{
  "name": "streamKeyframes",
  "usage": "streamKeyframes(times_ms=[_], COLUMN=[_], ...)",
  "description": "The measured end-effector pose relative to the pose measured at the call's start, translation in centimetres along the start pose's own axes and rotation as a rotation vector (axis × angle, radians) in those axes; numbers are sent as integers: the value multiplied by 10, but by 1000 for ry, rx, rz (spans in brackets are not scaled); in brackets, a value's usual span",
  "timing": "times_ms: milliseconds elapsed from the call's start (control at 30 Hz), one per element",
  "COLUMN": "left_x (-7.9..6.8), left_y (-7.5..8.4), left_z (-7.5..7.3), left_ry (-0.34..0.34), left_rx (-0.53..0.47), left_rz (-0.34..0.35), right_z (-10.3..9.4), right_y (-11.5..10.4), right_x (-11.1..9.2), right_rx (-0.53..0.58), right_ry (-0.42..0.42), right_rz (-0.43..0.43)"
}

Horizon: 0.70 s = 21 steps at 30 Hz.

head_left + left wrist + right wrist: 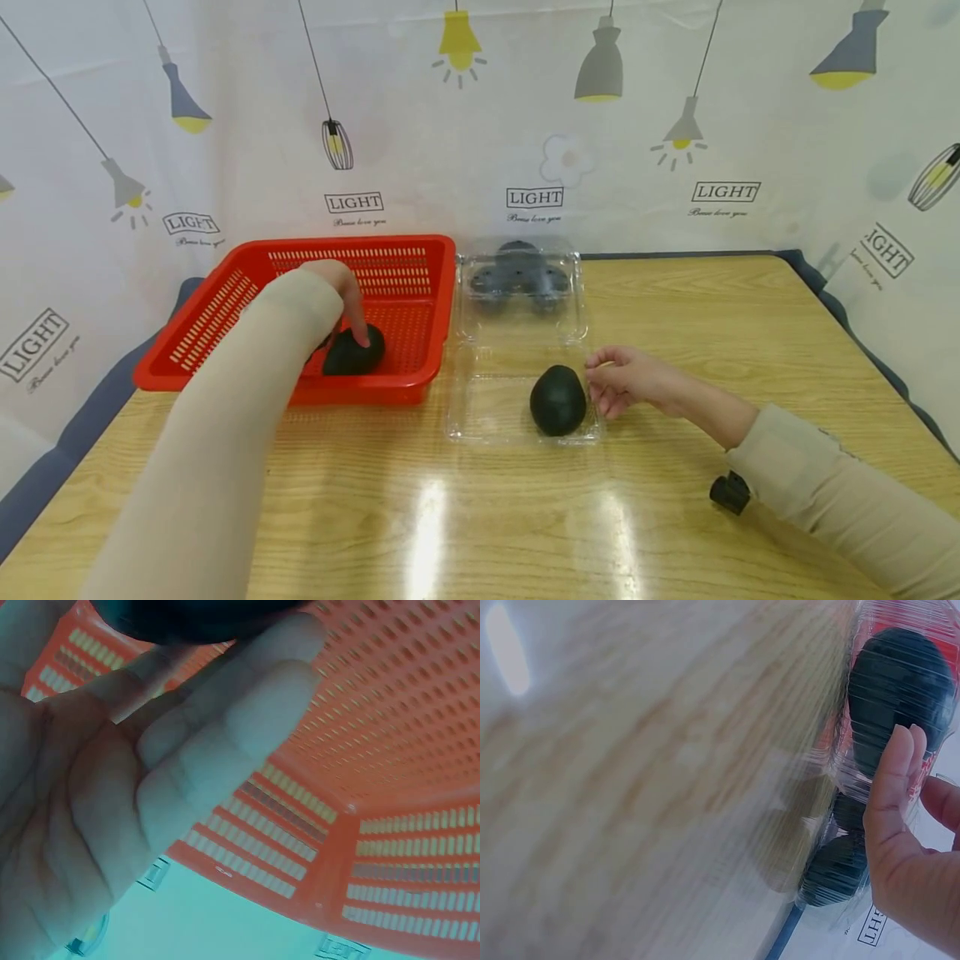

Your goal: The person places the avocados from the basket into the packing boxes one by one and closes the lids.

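Note:
My left hand (341, 287) reaches down into a red plastic basket (427, 387) and grips a smooth, dark green avocado (358, 352) with its fingertips. In the left wrist view, the avocado's underside (195, 622) shows at the top edge, above the bent fingers. Another avocado (558, 402) rests in the front right corner of an open clear plastic clamshell box (480, 417). Beside that corner is my right hand (630, 383); its fingers touch the box's outer wall in the right wrist view, with the thumb held apart.
Three dark avocados (517, 271) show through clear plastic behind the front half of the box. A wooden table (675, 317) carries everything, with a lamp-patterned curtain (465, 125) at its back. A small black device (729, 492) hangs under the right sleeve cuff.

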<state>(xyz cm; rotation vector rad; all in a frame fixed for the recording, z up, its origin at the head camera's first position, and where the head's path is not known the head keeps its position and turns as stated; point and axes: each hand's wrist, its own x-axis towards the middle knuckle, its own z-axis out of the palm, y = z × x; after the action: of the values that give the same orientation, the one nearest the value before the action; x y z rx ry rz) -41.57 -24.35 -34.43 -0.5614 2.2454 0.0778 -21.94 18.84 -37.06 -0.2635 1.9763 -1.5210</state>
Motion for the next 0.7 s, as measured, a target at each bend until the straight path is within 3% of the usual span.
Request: streamKeyframes(times_ms=[67,167,233,400,467,500,533,600,700], left_x=[6,-13,-36,-124,-152,-158,-159,-145,-101], left_y=[10,16,16,3,0,0,0,1,7], left_z=[1,10,17,39,45,46,47,44,35], left_ry=[62,134,145,180,197,206,204,194,132], left_rx=[-26,-31,-70,-121,-120,-119,-113,-108,-76], left_rz=[-51,-36,-6,194,241,242,246,225,135], right_z=[0,0,0,0,0,0,0,0,1], right_y=[0,1,1,2,2,2,2,2,1], right_x=[0,0,0,0,1,1,1,1,1], right_rx=[1,3,4,6,4,5,5,4,6], right_ry=[-1,-2,-1,5,7,9,9,11,12], right_rz=[-1,-4,-4,0,0,0,0,0,3])
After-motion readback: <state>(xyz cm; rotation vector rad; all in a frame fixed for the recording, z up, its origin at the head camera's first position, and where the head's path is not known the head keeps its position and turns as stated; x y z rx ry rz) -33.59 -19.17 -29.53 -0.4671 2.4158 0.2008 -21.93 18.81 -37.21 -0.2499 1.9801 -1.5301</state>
